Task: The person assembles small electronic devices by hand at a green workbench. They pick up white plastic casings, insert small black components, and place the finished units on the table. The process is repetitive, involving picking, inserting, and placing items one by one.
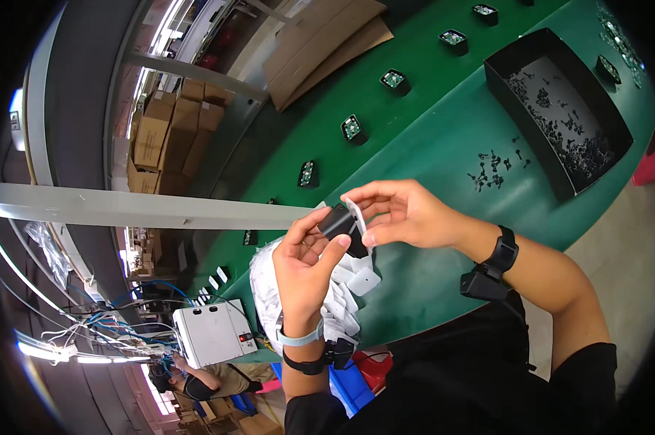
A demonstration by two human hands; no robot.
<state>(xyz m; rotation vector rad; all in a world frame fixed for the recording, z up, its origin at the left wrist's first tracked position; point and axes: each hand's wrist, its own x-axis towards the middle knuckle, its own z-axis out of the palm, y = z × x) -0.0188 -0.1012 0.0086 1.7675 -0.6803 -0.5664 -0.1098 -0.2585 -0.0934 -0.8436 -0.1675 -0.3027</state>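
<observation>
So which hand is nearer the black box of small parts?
Right. The right hand is apart from the black box, to its left; the left hand is farther left.

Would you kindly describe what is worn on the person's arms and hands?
The left hand is ungloved, with a pale wristband and a black strap; the right hand, also ungloved, has another black strap with a boxy device. The sleeves are short and black.
</observation>
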